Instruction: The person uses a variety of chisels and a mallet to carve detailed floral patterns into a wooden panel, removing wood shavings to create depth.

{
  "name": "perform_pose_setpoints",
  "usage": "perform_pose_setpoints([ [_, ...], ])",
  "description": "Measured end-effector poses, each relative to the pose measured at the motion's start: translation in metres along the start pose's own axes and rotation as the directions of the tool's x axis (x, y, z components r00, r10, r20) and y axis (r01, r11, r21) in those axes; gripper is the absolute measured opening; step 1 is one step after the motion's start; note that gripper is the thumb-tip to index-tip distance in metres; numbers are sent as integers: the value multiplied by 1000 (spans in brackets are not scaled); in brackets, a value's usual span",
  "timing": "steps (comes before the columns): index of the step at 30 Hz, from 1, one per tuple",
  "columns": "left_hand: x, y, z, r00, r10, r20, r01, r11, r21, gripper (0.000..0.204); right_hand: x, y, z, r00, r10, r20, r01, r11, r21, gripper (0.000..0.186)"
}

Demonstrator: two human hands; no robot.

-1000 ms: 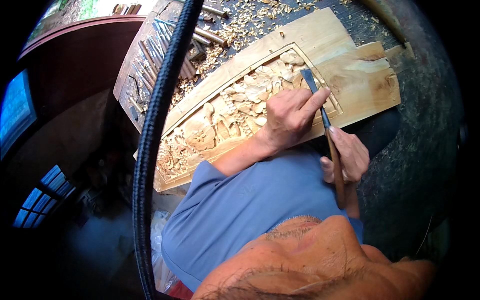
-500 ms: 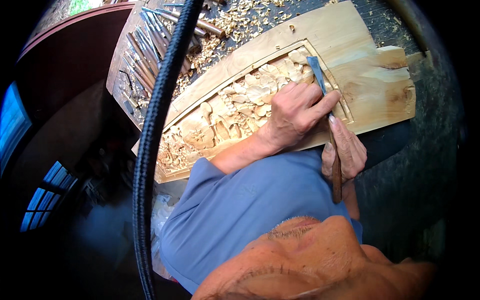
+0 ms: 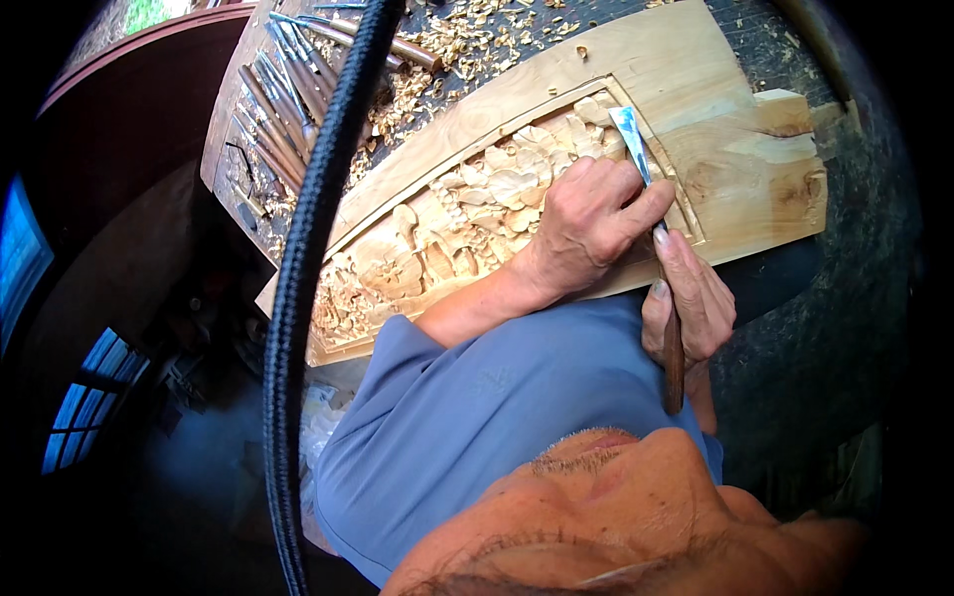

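A flat-bladed wood chisel [image 3: 674, 360] lies across the right end of a carved wooden panel [image 3: 686, 139]. Its bright blade points away from me, at the inner side of the panel's raised border. My left hand [image 3: 593, 221] is closed around the metal shank, its wrist resting over the relief. Lower down, my right hand [image 3: 699, 308] grips the brown wooden handle with thumb and fingers. Leaf and flower shapes in relief [image 3: 497, 194] fill the framed area. My left hand and forearm cover part of the carving.
Several wood-handled chisels [image 3: 283, 109] lie at the far left of the dark workbench [image 3: 711, 60]. Curled wood shavings [image 3: 487, 50] are scattered behind the panel. A black braided cable [image 3: 308, 219] crosses the left of the view. Barred windows [image 3: 94, 397] show at lower left.
The chisel has turned slightly, so its blade now catches the light. Its handle end and my right hand have shifted a little right and nearer; my left hand has barely moved.
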State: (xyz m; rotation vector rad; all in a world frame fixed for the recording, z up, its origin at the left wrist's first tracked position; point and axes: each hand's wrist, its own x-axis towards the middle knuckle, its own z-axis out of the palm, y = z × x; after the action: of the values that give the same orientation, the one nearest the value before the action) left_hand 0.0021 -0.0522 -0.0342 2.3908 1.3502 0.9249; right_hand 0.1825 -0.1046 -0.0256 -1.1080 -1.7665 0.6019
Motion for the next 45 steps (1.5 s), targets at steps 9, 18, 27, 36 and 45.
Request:
perform_pose_setpoints([
  [9,4,0,1,998,-62,2,62,997,-48,25,7,3,7,1000,8,-5,-8,1000,0,38],
  [18,1,-1,0,999,-32,17,33,997,-71,25,13,-7,-5,1000,12,21,-11,1000,-19,37],
  [27,1,-3,1,999,-39,12,39,998,-58,32,9,-1,0,1000,16,-3,-16,1000,-1,38],
  [36,3,-5,7,997,-74,-30,71,993,-96,30,16,-3,-2,1000,24,12,-24,1000,-2,37],
  [45,5,-2,3,997,-81,-21,78,991,-106,27,17,-3,-2,999,31,14,-31,1000,-1,38],
])
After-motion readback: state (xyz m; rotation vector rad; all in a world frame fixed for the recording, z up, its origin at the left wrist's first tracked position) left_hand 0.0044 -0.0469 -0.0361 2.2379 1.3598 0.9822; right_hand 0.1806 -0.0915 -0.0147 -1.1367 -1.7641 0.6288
